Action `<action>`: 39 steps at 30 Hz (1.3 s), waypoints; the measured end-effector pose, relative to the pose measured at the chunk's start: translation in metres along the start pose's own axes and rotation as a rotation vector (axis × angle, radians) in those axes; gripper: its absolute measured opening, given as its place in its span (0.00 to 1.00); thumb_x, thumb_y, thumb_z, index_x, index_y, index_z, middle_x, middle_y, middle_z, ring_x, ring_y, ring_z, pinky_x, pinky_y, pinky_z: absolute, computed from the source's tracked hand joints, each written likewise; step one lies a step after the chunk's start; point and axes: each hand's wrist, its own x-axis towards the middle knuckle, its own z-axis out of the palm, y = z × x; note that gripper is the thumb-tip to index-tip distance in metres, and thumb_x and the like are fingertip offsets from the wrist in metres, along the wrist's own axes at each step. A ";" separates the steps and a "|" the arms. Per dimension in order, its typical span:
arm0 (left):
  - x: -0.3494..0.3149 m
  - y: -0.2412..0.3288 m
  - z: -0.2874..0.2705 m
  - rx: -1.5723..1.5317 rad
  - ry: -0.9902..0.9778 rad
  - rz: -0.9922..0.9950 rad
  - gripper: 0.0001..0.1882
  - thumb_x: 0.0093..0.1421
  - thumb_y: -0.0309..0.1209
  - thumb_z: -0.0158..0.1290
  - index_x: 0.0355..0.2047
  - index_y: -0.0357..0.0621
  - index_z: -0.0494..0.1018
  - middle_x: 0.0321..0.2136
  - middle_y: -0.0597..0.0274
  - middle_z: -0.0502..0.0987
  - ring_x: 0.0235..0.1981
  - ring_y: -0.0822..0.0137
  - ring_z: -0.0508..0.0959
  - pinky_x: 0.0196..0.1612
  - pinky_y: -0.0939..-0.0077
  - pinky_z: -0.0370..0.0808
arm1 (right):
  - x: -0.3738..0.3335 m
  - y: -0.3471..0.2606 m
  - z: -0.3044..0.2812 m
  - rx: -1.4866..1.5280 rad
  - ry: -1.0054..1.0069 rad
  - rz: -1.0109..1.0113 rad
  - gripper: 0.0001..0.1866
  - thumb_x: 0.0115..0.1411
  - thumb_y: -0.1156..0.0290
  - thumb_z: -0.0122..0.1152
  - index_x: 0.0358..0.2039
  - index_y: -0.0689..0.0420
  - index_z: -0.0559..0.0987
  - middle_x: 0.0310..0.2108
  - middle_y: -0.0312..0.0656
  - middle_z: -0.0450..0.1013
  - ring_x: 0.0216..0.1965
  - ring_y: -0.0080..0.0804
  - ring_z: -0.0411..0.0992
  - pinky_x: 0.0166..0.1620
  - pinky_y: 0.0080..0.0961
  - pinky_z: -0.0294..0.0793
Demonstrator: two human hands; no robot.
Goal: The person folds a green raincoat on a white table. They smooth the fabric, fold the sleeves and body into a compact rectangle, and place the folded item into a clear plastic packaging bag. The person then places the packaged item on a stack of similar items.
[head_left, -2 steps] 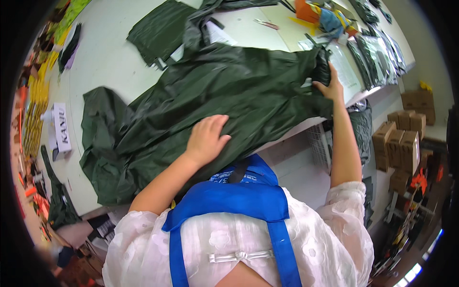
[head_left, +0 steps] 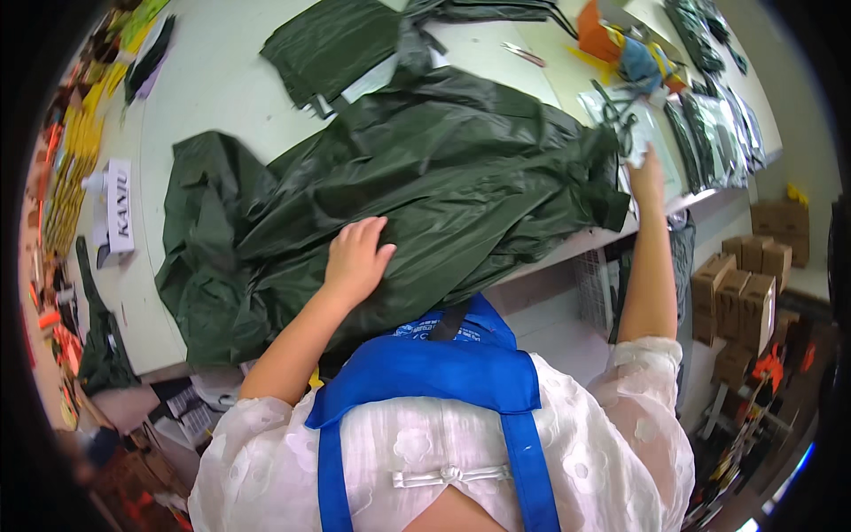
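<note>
Atop the green garment (head_left: pixel 443 146), the left hand (head_left: pixel 356 262), fingers together, likely steadies it, the right hand (head_left: pixel 646 177) beside its right end, fingers too blurred to tell.

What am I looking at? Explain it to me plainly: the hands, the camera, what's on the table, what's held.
There is no machine here, just a person's bare hands. A wide fisheye camera worn on the head looks down, so straight edges bend near the rim; the blue apron is the wearer's. A large, crumpled dark green fabric covers much of the pale table. The left hand rests on it without gripping. The right hand is by its right end; whether its grip holds anything is unclear. Beyond lie a small red-handled tool and an orange box.
</note>
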 end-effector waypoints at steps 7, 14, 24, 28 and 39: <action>-0.029 -0.024 -0.005 0.141 -0.325 -0.458 0.30 0.59 0.41 0.53 0.61 0.51 0.60 0.63 0.60 0.57 0.63 0.49 0.57 0.60 0.39 0.57 | -0.074 -0.134 0.001 0.601 -0.352 -0.295 0.09 0.57 0.75 0.58 0.38 0.59 0.79 0.38 0.48 0.76 0.39 0.42 0.75 0.44 0.31 0.73; -0.064 -0.057 -0.025 0.171 -0.446 -0.582 0.37 0.56 0.36 0.56 0.64 0.66 0.53 0.68 0.69 0.44 0.68 0.52 0.46 0.59 0.25 0.48 | -0.066 -0.199 0.054 0.579 -0.492 -0.428 0.11 0.55 0.71 0.59 0.39 0.58 0.79 0.38 0.49 0.75 0.45 0.48 0.72 0.48 0.36 0.71; -0.038 -0.047 -0.049 0.100 0.106 -0.380 0.21 0.53 0.24 0.54 0.49 0.45 0.71 0.47 0.51 0.67 0.47 0.52 0.71 0.49 0.66 0.69 | 0.040 -0.198 0.051 0.730 -0.389 -0.194 0.17 0.56 0.68 0.58 0.47 0.58 0.76 0.45 0.49 0.75 0.43 0.42 0.75 0.48 0.33 0.72; 0.069 0.049 -0.007 -0.322 -0.069 0.085 0.20 0.53 0.26 0.55 0.49 0.49 0.72 0.39 0.56 0.72 0.42 0.55 0.73 0.45 0.67 0.72 | 0.059 -0.165 0.068 0.596 -0.293 -0.242 0.18 0.56 0.68 0.59 0.47 0.58 0.75 0.45 0.48 0.75 0.44 0.42 0.74 0.48 0.33 0.72; 0.180 0.120 0.096 -0.220 -0.360 0.250 0.13 0.55 0.24 0.48 0.42 0.47 0.72 0.29 0.52 0.73 0.31 0.52 0.76 0.34 0.61 0.73 | 0.148 -0.220 0.192 -0.073 -0.298 -0.462 0.23 0.59 0.63 0.55 0.56 0.51 0.68 0.54 0.44 0.67 0.57 0.45 0.64 0.55 0.44 0.66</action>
